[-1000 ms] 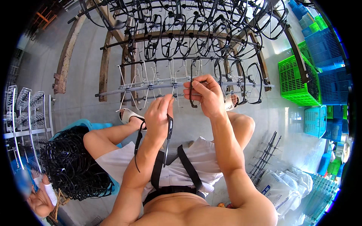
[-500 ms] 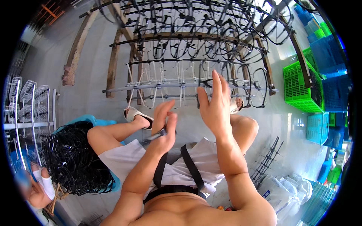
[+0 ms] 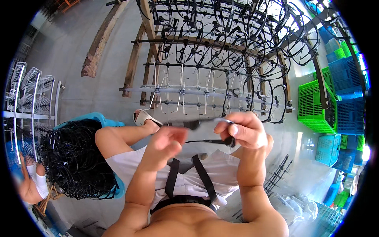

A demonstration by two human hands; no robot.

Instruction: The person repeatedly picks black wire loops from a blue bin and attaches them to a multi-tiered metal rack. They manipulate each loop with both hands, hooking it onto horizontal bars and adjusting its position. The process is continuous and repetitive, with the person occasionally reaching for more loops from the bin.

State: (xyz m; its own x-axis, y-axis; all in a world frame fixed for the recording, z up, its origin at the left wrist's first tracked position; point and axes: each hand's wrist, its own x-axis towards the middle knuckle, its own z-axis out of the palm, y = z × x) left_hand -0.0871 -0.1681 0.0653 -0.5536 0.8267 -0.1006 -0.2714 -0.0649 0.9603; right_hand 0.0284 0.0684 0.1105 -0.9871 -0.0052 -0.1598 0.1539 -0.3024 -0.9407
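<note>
A black, thin, curved band piece [image 3: 192, 125] with thicker ends stretches between my hands, above my lap. My right hand [image 3: 246, 132] is closed on its right end, thumb and fingers pinching the dark thick part. At the piece's left side is my left hand [image 3: 164, 144], with bent, blurred fingers; whether they grip it I cannot make out. Similar black hoops [image 3: 272, 98] hang in rows on the rack ahead, where white prongs [image 3: 182, 91] show bare on the nearest bar. A heap of such black pieces [image 3: 75, 162] fills the light-blue basket [image 3: 106, 118] by my left knee.
Wooden posts [image 3: 102, 43] and bars stand ahead. Green crates [image 3: 312, 108] and blue crates [image 3: 347, 75] are stacked at the right. A clear plastic bag [image 3: 296, 209] and dark rods [image 3: 278, 173] lie at lower right. Another person [image 3: 33, 185] sits at far left beside white racks.
My right hand, open and raised before, has come down and closed on the black piece. My left hand has moved slightly left. The view has shifted a little.
</note>
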